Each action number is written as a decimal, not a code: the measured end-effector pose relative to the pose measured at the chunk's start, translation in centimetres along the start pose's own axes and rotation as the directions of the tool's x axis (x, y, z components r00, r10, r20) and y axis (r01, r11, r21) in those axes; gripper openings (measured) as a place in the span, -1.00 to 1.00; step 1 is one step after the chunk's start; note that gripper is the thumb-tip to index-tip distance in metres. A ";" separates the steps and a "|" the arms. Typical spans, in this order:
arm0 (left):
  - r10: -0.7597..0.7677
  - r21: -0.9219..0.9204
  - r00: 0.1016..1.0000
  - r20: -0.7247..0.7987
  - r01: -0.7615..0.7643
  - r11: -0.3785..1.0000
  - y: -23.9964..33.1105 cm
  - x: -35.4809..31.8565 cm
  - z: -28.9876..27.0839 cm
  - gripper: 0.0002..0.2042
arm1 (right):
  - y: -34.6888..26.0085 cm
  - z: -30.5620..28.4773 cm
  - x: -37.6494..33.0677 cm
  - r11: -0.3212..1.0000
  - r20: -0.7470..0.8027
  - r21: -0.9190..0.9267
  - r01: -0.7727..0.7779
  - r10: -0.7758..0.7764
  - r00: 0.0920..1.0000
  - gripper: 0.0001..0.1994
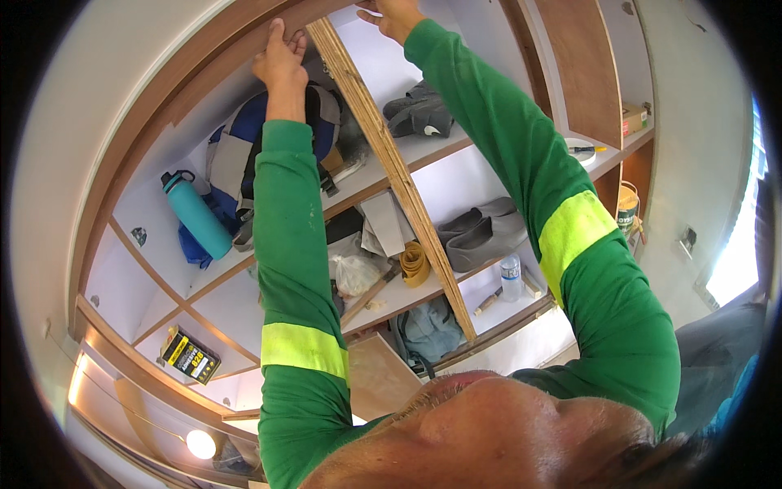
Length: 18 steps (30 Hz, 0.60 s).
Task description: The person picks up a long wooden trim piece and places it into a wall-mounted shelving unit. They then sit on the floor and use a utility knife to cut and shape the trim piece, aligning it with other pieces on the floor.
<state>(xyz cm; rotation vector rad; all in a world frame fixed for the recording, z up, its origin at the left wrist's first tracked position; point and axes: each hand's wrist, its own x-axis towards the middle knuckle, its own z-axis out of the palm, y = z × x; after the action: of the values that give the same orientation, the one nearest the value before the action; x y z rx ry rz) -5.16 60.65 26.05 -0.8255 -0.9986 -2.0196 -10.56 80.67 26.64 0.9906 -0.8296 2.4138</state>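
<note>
Both my arms, in green sleeves with yellow bands, reach up over an open shelf unit. My left hand is at the brown wooden trim along the unit's top edge, its fingers closed against it. To its right, my right hand is partly cut off by the picture's upper edge. Its fingers are bent together, and what they hold, if anything, is hidden. Between the hands runs an upright plywood edge. Below my left hand is a blue and grey backpack, partly behind my sleeve.
The shelves hold a turquoise bottle, a black and yellow box, grey shoes, dark shoes, a yellow roll and a clear bottle. A wooden door hangs open at right. A round lamp glows lower left.
</note>
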 end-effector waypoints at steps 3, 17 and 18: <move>-0.036 0.083 0.999 0.025 0.034 0.996 1.2 0.4 -0.7 -0.71 | -0.8 -0.9 0.7 1.000 -0.024 0.005 0.025 -0.025 0.999 -0.91; -0.052 0.142 0.998 -0.043 0.058 0.988 -0.3 1.5 -1.3 -0.70 | -1.8 -4.3 3.0 0.996 -0.090 -0.025 0.088 -0.090 0.992 -0.90; 0.015 0.062 0.999 -0.040 -0.012 0.998 -0.3 1.8 -0.4 -0.68 | -1.8 -3.5 2.7 0.997 -0.093 -0.015 0.082 -0.083 0.992 -0.90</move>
<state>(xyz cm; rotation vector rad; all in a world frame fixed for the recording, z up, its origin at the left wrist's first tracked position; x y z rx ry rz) -6.43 59.87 27.10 -0.7541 -1.0247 -1.9764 -13.13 84.68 27.28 0.8831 -0.7539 2.3632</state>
